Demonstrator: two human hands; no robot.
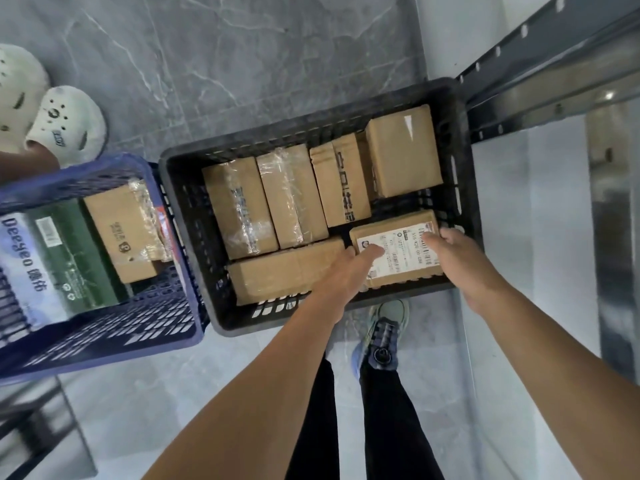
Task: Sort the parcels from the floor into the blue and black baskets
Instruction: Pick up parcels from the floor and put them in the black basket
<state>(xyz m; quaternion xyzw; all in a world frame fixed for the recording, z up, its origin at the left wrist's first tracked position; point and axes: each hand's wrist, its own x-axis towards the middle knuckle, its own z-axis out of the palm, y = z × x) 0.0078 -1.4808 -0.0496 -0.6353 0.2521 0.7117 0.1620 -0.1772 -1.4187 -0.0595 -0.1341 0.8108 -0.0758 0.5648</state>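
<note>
**Labelled parcel held at both ends in the black basket's near right corner**

The labelled parcel (398, 245) sits in the near right corner of the black basket (187, 216), label up. Its long axis runs left to right, roughly along the basket's near wall. The left hand (346, 271) grips its left end and the right hand (460, 261) grips its right end. Each thumb lies on top of the label, with the other fingers curled around the edge below. Both hands are equally close, so neither has the advantage.

Whether the parcel already rests on the basket floor or hangs just above it cannot be told from this view. Just beside its left end lies a long parcel (277, 271) with its axis in line — the gap between the 2 is narrow, and the left hand fills it. My guess is that the next move is a release, and the left fingers will need to slide out toward the body, not sideways. The blue basket (114, 337) stands to the left, touching the black one.
</note>
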